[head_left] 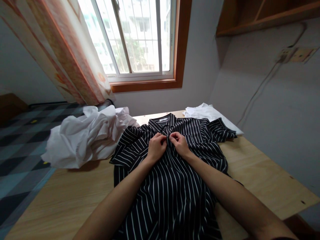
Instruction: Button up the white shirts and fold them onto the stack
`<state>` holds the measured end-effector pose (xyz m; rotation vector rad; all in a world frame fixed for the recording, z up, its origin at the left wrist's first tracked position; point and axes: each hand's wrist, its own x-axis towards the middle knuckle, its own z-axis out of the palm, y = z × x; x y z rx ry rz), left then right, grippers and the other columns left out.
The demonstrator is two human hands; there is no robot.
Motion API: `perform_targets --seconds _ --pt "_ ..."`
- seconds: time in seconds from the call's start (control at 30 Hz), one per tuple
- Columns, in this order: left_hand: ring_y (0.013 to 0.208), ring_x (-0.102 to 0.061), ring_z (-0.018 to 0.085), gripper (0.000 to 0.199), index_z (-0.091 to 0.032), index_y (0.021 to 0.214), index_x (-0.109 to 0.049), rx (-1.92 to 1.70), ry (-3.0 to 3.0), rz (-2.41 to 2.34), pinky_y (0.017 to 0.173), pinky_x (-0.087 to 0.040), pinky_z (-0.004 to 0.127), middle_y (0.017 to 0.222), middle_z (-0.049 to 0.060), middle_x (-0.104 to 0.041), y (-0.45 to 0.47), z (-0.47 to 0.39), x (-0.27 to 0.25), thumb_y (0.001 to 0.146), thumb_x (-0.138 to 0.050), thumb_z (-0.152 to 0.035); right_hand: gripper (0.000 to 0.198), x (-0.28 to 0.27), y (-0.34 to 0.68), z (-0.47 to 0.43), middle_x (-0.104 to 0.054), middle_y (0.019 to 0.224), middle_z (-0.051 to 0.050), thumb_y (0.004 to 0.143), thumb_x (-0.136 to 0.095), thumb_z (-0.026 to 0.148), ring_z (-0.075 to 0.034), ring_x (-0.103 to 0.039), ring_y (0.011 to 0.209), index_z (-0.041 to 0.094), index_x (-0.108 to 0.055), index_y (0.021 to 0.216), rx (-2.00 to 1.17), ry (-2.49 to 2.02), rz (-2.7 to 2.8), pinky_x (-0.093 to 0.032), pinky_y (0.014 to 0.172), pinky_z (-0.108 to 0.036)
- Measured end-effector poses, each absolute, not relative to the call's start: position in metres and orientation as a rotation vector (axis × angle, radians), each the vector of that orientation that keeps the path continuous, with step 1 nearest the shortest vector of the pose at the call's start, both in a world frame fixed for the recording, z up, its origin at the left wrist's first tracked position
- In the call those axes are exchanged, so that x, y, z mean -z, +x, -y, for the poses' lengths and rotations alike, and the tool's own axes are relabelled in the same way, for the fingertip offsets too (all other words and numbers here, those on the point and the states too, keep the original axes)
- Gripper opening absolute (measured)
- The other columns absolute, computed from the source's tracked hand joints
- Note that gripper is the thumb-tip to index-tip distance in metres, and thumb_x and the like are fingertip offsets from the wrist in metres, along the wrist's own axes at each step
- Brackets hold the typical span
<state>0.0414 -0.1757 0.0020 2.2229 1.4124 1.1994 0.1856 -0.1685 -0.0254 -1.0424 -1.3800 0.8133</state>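
A black short-sleeved shirt (172,186) with white stripes lies front up on the wooden table, its collar toward the window. My left hand (157,146) pinches the front placket a little below the collar. Just beside it, my right hand (180,144) pinches the other side of the placket, the fingertips of both hands almost meeting. Any button between the fingers is too small to make out. Both sleeves are spread outward, and the cloth of the body is wrinkled.
Crumpled white clothes (82,136) are heaped at the table's left edge. A folded white garment (210,115) lies at the back right, partly under the striped sleeve. A checkered bed (22,143) adjoins the wooden table (72,196). A cable (257,86) hangs along the right wall.
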Motion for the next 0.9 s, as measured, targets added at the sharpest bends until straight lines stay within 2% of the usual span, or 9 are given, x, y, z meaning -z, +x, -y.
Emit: perform_targets --seconds 0.1,0.27,0.57,0.77,0.9 --pt "0.065 -0.058 0.013 0.015 -0.016 0.076 -0.069 -1.260 1.949 -1.349 0.064 -0.047 0.026 0.075 0.002 -0.065 0.0414 0.1723 -0.0035 0.074 -0.055 -0.011 0.017 0.0247 0.1855 0.1701 -0.061 0.077 -0.002 0.080 -0.058 0.037 -0.016 -0.055 0.068 0.020 -0.061 0.081 -0.774 -1.057 1.410 -0.046 0.066 -0.030" --pt "0.066 -0.062 0.016 0.013 -0.017 0.073 -0.069 -1.294 1.751 -1.270 0.064 -0.049 0.027 0.071 0.002 -0.069 0.0402 0.1670 -0.0034 0.075 -0.065 -0.029 0.015 0.0212 0.1845 0.1733 -0.063 0.080 -0.003 0.080 -0.057 0.035 -0.017 -0.057 0.071 0.020 -0.061 0.078 -0.697 -1.089 1.456 -0.047 0.069 -0.031" --pt "0.069 -0.061 0.016 0.008 -0.017 0.074 -0.068 -1.299 1.788 -1.244 0.069 -0.049 0.029 0.076 0.003 -0.070 0.0441 0.1690 0.0004 0.075 -0.066 -0.025 0.012 0.0215 0.1837 0.1740 -0.062 0.077 -0.004 0.078 -0.054 0.028 -0.019 -0.056 0.071 0.019 -0.060 0.073 -0.543 -1.185 1.510 -0.046 0.071 -0.033" --pt "0.078 -0.065 0.017 0.011 -0.018 0.083 -0.069 -1.325 1.791 -1.168 0.075 -0.052 0.030 0.084 0.004 -0.071 0.0448 0.1728 0.0010 0.082 -0.062 -0.026 0.017 0.0249 0.1867 0.1669 -0.066 0.077 -0.002 0.076 -0.057 0.035 -0.018 -0.059 0.071 0.019 -0.064 0.079 -0.785 -1.093 1.417 -0.050 0.070 -0.031" --pt "0.067 -0.061 0.013 0.014 -0.019 0.092 -0.065 -1.324 1.814 -1.153 0.066 -0.050 0.026 0.075 0.000 -0.066 0.0442 0.1743 0.0048 0.079 -0.062 -0.021 0.021 0.0241 0.1877 0.1674 -0.069 0.081 -0.003 0.077 -0.057 0.038 -0.019 -0.063 0.076 0.019 -0.066 0.082 -0.907 -1.027 1.400 -0.051 0.076 -0.032"
